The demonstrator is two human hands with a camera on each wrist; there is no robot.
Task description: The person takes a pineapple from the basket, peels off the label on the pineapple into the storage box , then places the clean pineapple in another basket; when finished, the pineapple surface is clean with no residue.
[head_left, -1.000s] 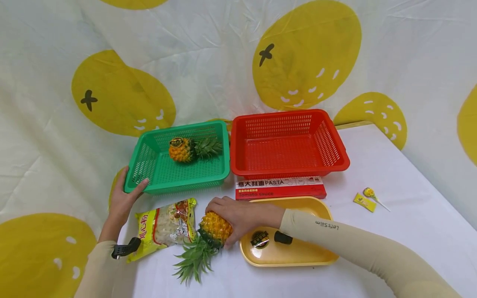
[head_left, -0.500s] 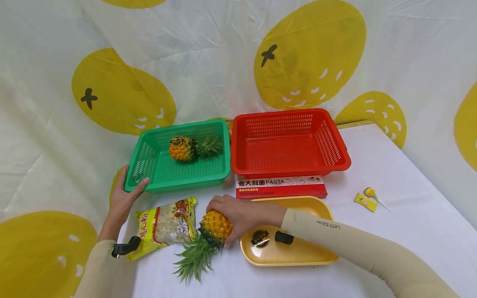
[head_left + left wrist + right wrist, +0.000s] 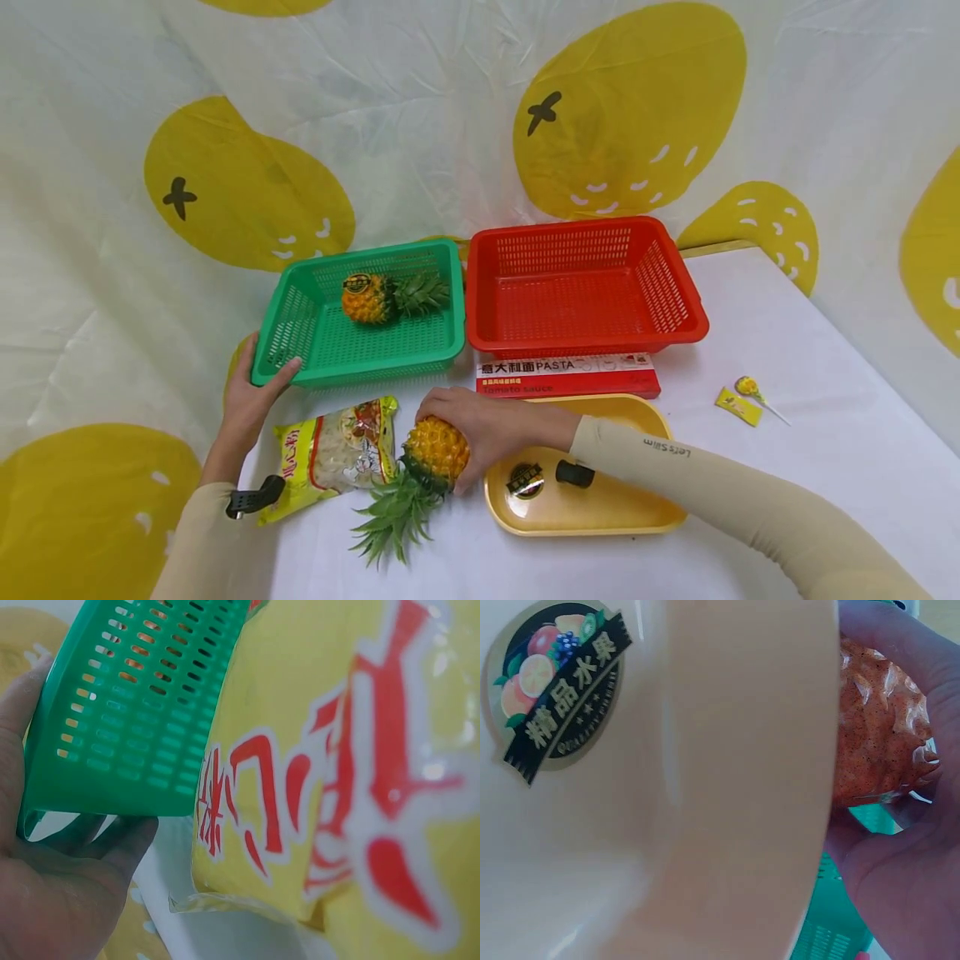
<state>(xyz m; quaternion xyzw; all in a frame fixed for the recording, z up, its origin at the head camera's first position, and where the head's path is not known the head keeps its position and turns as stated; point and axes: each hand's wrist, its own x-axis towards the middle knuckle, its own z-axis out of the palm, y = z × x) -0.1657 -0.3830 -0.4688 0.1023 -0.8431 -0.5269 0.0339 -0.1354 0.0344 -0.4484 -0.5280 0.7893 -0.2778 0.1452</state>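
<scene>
Nothing moved; snack bag, yellow tray flank gripped pineapple.

A perforated green plastic basket and a perforated red plastic basket are seen, matt. A glossy crinkled yellow film snack bag is shown. A smooth, slightly glossy yellow plastic tray is seen at 3 o'clock of the rough-skinned, knobbly orange pineapple.

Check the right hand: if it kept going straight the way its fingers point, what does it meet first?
The right hand grips the pineapple and points toward the person's left. Beyond the fruit, the first thing in that line looks like the yellow snack bag, lying right beside it. Depth is hard to judge, so treat this as likely.
</scene>
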